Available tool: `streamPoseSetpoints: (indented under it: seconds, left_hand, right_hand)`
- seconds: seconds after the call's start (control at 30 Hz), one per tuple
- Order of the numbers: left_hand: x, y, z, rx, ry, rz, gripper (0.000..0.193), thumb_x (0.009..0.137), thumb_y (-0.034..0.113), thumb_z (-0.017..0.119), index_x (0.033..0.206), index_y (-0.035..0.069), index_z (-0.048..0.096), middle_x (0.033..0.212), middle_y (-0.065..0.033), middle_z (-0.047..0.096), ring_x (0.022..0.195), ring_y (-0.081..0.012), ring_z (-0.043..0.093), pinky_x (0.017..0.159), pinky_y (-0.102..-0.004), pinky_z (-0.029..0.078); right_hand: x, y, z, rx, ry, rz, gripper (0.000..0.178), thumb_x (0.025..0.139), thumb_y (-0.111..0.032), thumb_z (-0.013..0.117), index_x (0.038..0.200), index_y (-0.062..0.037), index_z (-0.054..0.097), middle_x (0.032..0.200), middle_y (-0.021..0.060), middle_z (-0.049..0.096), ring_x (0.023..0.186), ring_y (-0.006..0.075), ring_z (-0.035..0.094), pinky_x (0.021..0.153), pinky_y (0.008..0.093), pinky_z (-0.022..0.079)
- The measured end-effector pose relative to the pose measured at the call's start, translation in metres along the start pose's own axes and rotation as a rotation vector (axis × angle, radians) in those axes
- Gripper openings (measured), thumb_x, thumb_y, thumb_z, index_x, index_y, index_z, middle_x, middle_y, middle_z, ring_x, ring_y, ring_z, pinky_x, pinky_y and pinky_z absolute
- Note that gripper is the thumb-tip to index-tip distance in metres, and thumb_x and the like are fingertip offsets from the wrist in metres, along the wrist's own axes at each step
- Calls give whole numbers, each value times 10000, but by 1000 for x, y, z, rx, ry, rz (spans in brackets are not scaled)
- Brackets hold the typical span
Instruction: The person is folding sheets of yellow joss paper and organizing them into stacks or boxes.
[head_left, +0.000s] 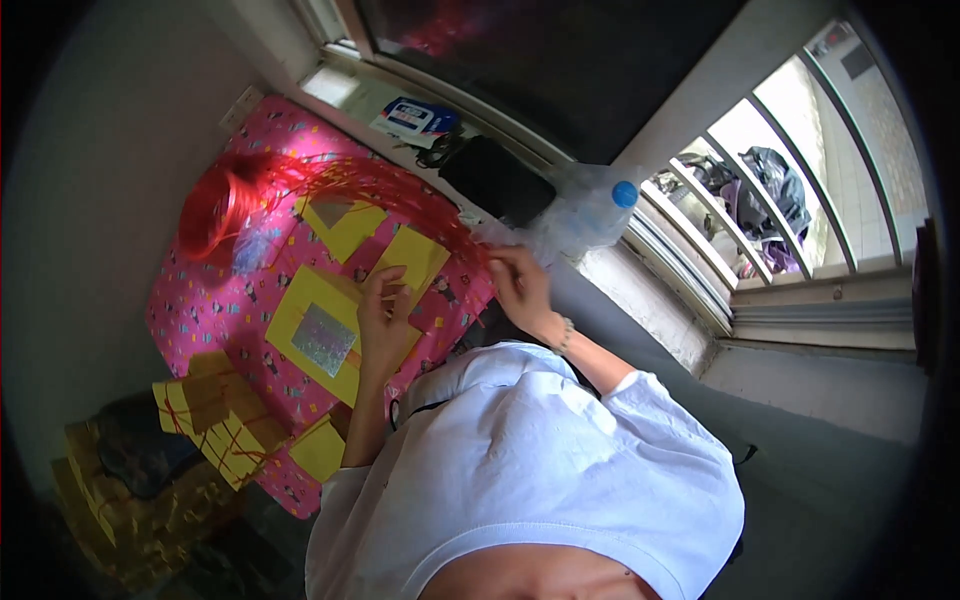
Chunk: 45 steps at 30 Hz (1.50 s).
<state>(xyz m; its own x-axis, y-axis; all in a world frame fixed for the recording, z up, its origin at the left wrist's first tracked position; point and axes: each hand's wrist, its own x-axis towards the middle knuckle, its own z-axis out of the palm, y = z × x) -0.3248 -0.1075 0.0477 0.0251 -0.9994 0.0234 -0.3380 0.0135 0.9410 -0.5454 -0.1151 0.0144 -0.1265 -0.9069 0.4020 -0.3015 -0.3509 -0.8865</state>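
Observation:
My left hand (383,325) is raised above the pink patterned tablecloth (385,225), its fingers loosely bent and apart, with nothing seen in them. Beneath and beside it lies a yellow paper piece (287,318) with a silver rectangle (322,342) in its middle. Another yellow piece (418,258) lies just beyond that hand. At the table's right edge, my right hand (525,290) has its fingers closed on the end of a long bundle of red strings (395,185). The bundle stretches left toward a red round container (207,215).
A yellow bundle tied with red string (215,415) sits at the table's lower left corner. On the windowsill are a blue and white packet (415,120), a black case (497,180) and a clear bottle with a blue cap (625,194). A barred window (780,190) stands at right.

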Motion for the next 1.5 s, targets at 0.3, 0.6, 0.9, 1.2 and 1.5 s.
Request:
streamPoseSetpoints:
  seconds: [0.3, 0.6, 0.9, 1.2, 1.5]
  left_hand:
    - [10, 3, 61, -99, -265, 192, 224, 887, 93, 590, 1106, 44, 579, 1017, -70, 620, 847, -147, 597, 702, -257, 483]
    - [22, 72, 99, -120, -506, 381, 231, 861, 53, 593, 1091, 44, 580, 990, -85, 596, 836, -203, 617, 701, -286, 496]
    - [85, 184, 130, 99, -308, 1081, 306, 803, 10, 606, 1099, 77, 574, 1083, -116, 571, 1008, -300, 555, 839, -368, 474]
    - [128, 240, 190, 273, -120, 1410, 363, 778, 28, 618, 1121, 135, 567, 1281, -87, 480, 1181, -293, 453, 941, -421, 412]
    - [145, 248, 209, 468, -105, 1564, 380, 734, 64, 681, 1097, 139, 598, 1412, -18, 392, 1327, -267, 316, 1061, -439, 310]
  right_hand:
    - [70, -39, -159, -32, 691, -112, 184, 964, -138, 514, 1106, -25, 542, 952, 47, 557, 801, 84, 515, 683, 214, 445]
    - [140, 16, -201, -81, 393, -74, 442, 963, -324, 526, 1292, -31, 484, 1154, 105, 593, 1087, 165, 551, 873, 300, 478]
    - [151, 27, -193, -222, 462, -150, 357, 991, -315, 466, 1171, -15, 537, 972, 91, 641, 891, 153, 607, 774, 289, 489]
    - [134, 19, -190, -241, 587, -138, 284, 945, -225, 559, 1150, -29, 538, 1097, 114, 545, 973, 190, 590, 761, 317, 508]
    - [143, 22, -184, -171, 617, -242, 258, 934, -173, 576, 1148, -38, 523, 1009, 86, 559, 911, 163, 585, 751, 300, 506]
